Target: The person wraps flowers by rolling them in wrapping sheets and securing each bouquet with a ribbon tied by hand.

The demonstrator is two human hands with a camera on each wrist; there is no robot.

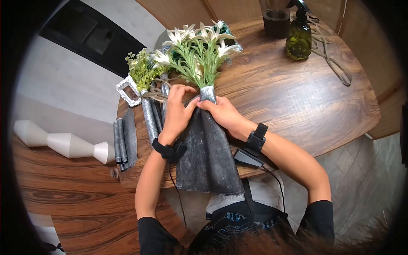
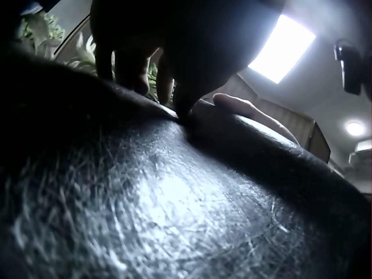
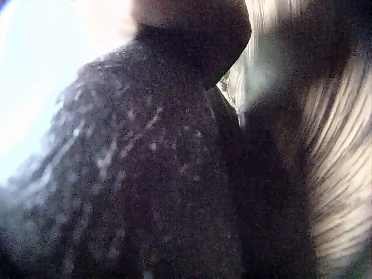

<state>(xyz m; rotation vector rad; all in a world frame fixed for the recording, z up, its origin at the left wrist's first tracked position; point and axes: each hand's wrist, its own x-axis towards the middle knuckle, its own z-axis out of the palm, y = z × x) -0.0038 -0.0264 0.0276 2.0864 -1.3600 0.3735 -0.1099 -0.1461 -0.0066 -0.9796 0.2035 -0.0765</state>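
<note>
A bunch of white lily-like flowers point(image 1: 202, 49) with green stems rises from a dark grey, silver-flecked wrapping sheet point(image 1: 206, 157). The sheet is rolled narrow at the stems and flares wide toward the person. My right hand point(image 1: 227, 114) grips the narrow neck, thumb across its front and fingers mostly hidden behind. On the other side, my left hand point(image 1: 177, 109) pinches the sheet's edge near the neck, its fingertips close to the right thumb. In the left wrist view, the sheet point(image 2: 174, 203) fills the foreground beneath dark fingers. The right wrist view is blurred, mostly sheet point(image 3: 133, 168).
Left of the hands lie wrapped bunches with small green-white flowers point(image 1: 141, 68), a white picture frame point(image 1: 128, 91) and rolled grey sheets point(image 1: 122, 142). A green spray bottle point(image 1: 298, 40), a dark-filled clear container point(image 1: 275, 23) and cord point(image 1: 340, 74) are at the back right.
</note>
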